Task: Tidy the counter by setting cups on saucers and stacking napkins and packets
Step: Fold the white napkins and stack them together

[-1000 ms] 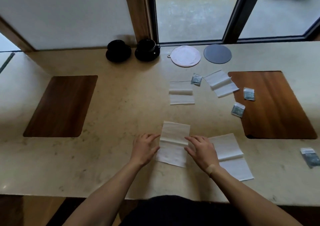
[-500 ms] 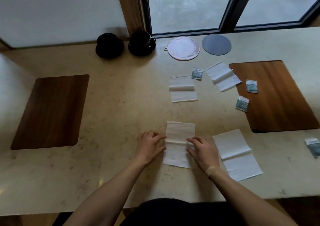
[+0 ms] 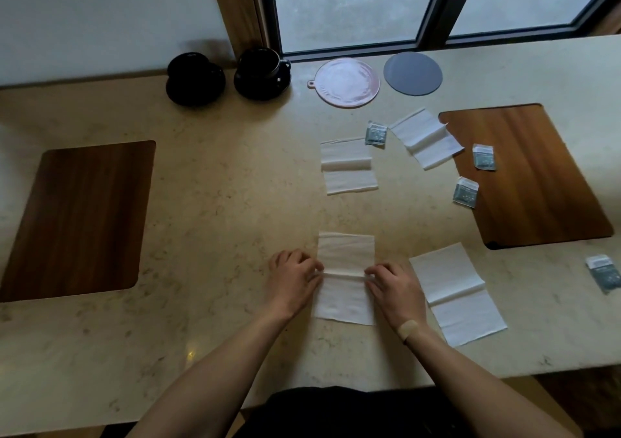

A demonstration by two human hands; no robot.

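Note:
A white napkin (image 3: 345, 256) lies flat near the counter's front edge. My left hand (image 3: 293, 281) pinches its left edge at the fold and my right hand (image 3: 394, 288) pinches its right edge. Three more napkins lie around: one to the right (image 3: 453, 289), one in the middle (image 3: 347, 165), one further back (image 3: 425, 136). Several grey packets are scattered: one by the middle napkin (image 3: 375, 133), two on the right wooden mat (image 3: 484, 157) (image 3: 465, 192), one at the far right (image 3: 604, 273). Two black cups sit on black saucers at the back (image 3: 195, 78) (image 3: 262, 72).
A pink round coaster (image 3: 346, 83) and a grey round coaster (image 3: 412, 73) lie by the window. Wooden mats are set into the beige counter (image 3: 218, 202) at left (image 3: 77, 219) and right (image 3: 531, 175). Wall and window frame close off the back.
Both hands have drawn in to the napkin's fold line and now pinch its side edges. My head has shifted, so the whole scene sits a little differently in view.

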